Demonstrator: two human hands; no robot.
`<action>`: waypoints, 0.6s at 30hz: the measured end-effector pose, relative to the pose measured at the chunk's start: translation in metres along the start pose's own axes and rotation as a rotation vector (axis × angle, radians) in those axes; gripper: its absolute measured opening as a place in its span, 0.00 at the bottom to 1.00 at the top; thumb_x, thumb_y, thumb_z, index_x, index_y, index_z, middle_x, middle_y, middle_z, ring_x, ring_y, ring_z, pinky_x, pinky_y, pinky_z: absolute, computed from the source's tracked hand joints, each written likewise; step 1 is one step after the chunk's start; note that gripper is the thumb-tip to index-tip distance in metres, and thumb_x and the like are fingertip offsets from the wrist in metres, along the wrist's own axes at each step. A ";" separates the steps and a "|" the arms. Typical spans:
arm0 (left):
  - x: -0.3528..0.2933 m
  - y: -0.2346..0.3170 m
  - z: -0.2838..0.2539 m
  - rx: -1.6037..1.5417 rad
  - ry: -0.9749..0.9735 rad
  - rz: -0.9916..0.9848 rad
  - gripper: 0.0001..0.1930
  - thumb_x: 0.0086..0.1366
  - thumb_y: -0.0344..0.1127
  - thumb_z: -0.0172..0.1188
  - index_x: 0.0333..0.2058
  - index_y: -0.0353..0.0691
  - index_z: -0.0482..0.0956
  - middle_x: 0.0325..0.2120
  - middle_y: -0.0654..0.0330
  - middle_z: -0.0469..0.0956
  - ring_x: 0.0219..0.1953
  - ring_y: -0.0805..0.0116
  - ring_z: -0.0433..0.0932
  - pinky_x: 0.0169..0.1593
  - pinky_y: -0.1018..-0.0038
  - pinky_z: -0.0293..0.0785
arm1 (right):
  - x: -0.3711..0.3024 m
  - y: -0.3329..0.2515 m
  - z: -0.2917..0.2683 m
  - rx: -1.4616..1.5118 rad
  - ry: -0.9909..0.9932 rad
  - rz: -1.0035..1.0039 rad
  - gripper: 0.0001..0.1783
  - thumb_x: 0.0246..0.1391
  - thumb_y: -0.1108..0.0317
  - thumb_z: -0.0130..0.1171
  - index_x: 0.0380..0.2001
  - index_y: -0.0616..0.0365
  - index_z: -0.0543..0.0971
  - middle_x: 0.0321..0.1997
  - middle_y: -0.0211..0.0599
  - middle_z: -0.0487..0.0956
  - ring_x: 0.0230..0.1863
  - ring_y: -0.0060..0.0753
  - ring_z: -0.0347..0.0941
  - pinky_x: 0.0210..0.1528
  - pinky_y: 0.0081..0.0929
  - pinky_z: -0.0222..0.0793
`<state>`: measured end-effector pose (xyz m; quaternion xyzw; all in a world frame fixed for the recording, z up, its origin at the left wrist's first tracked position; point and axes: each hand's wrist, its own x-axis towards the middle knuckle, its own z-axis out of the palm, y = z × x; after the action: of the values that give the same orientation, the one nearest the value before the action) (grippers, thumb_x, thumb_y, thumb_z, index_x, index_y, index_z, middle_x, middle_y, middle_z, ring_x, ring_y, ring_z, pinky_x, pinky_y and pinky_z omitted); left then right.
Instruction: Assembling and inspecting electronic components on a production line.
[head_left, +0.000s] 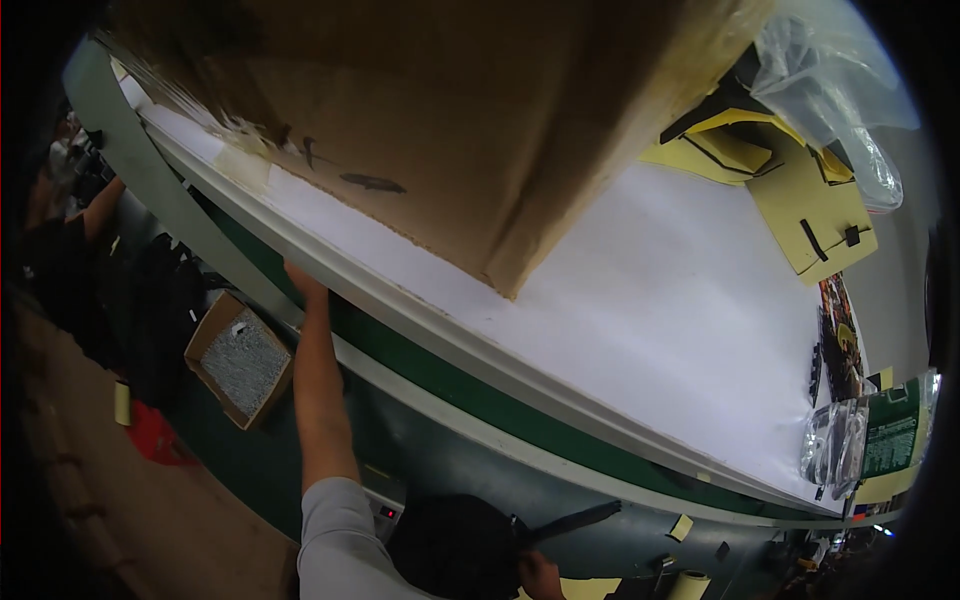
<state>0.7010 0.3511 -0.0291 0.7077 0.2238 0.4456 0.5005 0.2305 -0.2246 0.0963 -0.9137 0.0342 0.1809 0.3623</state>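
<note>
My left arm, in a short grey sleeve, stretches away over the worktable. My left hand (302,283) is over the green belt (375,335), by the rim of the raised white shelf (640,300). Its fingers are mostly hidden there. Low in the view, my right hand (541,576) is closed at the edge of a rounded black piece with a strap (455,545). The strap sticks out to the right. The exact kind of this black piece cannot be made out.
A big cardboard box (420,130) fills the top, standing on the shelf. Yellow cards with black straps (810,215) and clear plastic bags (825,90) lie at the right. A carton (240,362) of small grey pieces stands left of my arm. Another person (70,275) is at far left.
</note>
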 end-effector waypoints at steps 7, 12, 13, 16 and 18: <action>-0.007 0.026 0.000 0.145 0.214 -0.111 0.29 0.59 0.40 0.63 0.54 0.31 0.65 0.47 0.39 0.75 0.52 0.49 0.75 0.51 0.57 0.73 | -0.005 -0.007 0.002 -0.023 -0.073 0.107 0.12 0.60 0.65 0.55 0.45 0.57 0.75 0.33 0.56 0.80 0.36 0.61 0.78 0.35 0.46 0.73; 0.000 0.071 0.001 0.656 0.168 -0.111 0.27 0.55 0.41 0.64 0.52 0.35 0.70 0.42 0.38 0.77 0.47 0.45 0.77 0.49 0.51 0.74 | -0.001 0.001 0.006 -0.018 -0.075 0.090 0.12 0.59 0.65 0.55 0.44 0.57 0.75 0.34 0.55 0.80 0.35 0.60 0.78 0.36 0.46 0.74; -0.014 0.076 0.006 0.649 0.103 -0.088 0.27 0.55 0.41 0.64 0.52 0.35 0.70 0.42 0.38 0.77 0.47 0.45 0.78 0.48 0.51 0.74 | 0.001 -0.001 0.005 -0.017 -0.066 0.095 0.12 0.59 0.65 0.55 0.44 0.57 0.75 0.34 0.55 0.80 0.35 0.60 0.78 0.36 0.46 0.74; 0.015 0.094 0.032 0.647 -0.062 -0.019 0.26 0.55 0.40 0.64 0.50 0.35 0.71 0.41 0.38 0.77 0.46 0.45 0.78 0.48 0.51 0.75 | 0.003 -0.005 0.001 -0.019 -0.104 0.106 0.11 0.59 0.65 0.54 0.43 0.58 0.76 0.34 0.55 0.80 0.36 0.60 0.78 0.36 0.46 0.73; 0.003 0.094 0.043 0.626 -0.190 0.018 0.25 0.55 0.40 0.63 0.49 0.35 0.72 0.40 0.39 0.78 0.46 0.45 0.78 0.48 0.51 0.75 | 0.003 -0.003 -0.002 0.039 -0.070 0.108 0.11 0.59 0.65 0.54 0.42 0.58 0.77 0.34 0.55 0.80 0.36 0.60 0.78 0.36 0.45 0.73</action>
<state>0.7273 0.2942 0.0532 0.8676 0.2959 0.2914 0.2734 0.2345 -0.2240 0.0982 -0.8963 0.0745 0.2315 0.3708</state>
